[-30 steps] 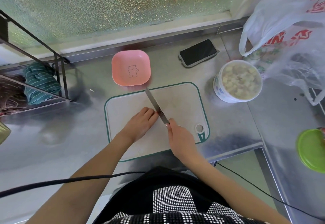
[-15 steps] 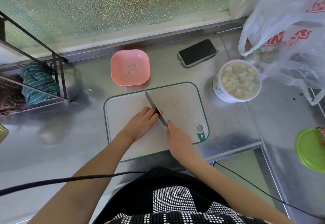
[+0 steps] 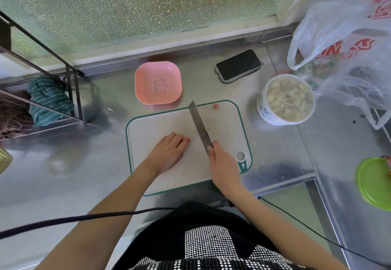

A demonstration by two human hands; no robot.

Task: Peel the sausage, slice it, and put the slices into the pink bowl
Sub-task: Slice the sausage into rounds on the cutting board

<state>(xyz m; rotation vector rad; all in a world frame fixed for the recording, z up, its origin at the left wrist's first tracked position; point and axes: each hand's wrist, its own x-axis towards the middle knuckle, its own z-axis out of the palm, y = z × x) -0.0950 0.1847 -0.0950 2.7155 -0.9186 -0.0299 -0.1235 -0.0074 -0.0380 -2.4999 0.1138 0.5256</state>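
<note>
My left hand (image 3: pixel 169 151) rests curled, palm down, on the white cutting board (image 3: pixel 148 125). It covers the sausage, of which only a pink end (image 3: pixel 187 139) shows at the fingertips. My right hand (image 3: pixel 222 160) grips the handle of a knife (image 3: pixel 198 123). Its blade points away from me, a little to the right of my left hand, and a pink scrap sticks to it. One small sausage piece (image 3: pixel 215 106) lies near the board's far edge. Just beyond the board stands the pink bowl (image 3: pixel 146 72), with only its bear drawing visible inside.
A phone (image 3: pixel 238 65) lies behind the board. To the right are a white tub (image 3: pixel 264 108) of cubed food, a plastic bag (image 3: pixel 349 58) and a green lid (image 3: pixel 374 180). A rack with cloths (image 3: pixel 48 98) stands left. A black cable (image 3: pixel 84 218) crosses in front of me.
The knife has moved right, away from my left fingertips. A small pink piece now lies at the board's far edge. My left hand has stayed in place.
</note>
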